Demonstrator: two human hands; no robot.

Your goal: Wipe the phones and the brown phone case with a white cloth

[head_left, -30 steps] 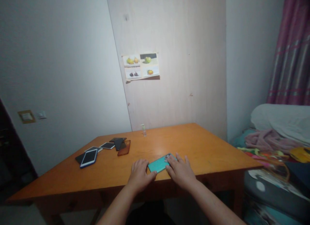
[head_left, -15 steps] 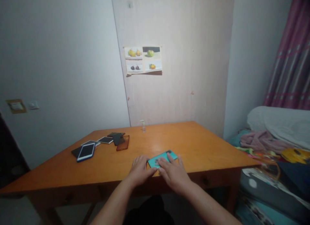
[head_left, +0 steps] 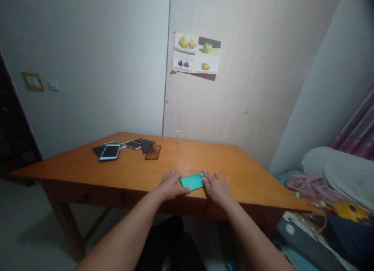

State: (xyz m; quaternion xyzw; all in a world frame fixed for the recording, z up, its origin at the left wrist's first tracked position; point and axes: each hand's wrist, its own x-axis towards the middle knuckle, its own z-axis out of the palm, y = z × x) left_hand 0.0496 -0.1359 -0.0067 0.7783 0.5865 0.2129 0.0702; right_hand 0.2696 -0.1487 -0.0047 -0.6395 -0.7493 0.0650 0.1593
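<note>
A phone with a teal back and dark rim (head_left: pixel 191 182) lies face down near the front edge of the table. My left hand (head_left: pixel 171 185) grips its left end, thumb along the near edge and fingers at the far corner. Over the right end lies my right hand (head_left: pixel 215 186), fingertips pressed down and the outer fingers spread. A small pale grey piece (head_left: pixel 203 172) shows at those fingertips, too small to name. The phone's right end is hidden under that hand.
On the wooden table's (head_left: pixel 128 173) left side lie a blue-rimmed phone (head_left: pixel 110 152), a white-framed phone (head_left: pixel 132 145), a brown translucent phone case (head_left: pixel 153 152) and several dark flat pieces. A small pump bottle (head_left: pixel 178 139) stands at the back. Bedding (head_left: pixel 336 166) is heaped at right.
My right hand has slid from the phone's middle to its right end, baring the teal back. The pale piece has shifted with it. My left hand stays on the left end; the view has tilted.
</note>
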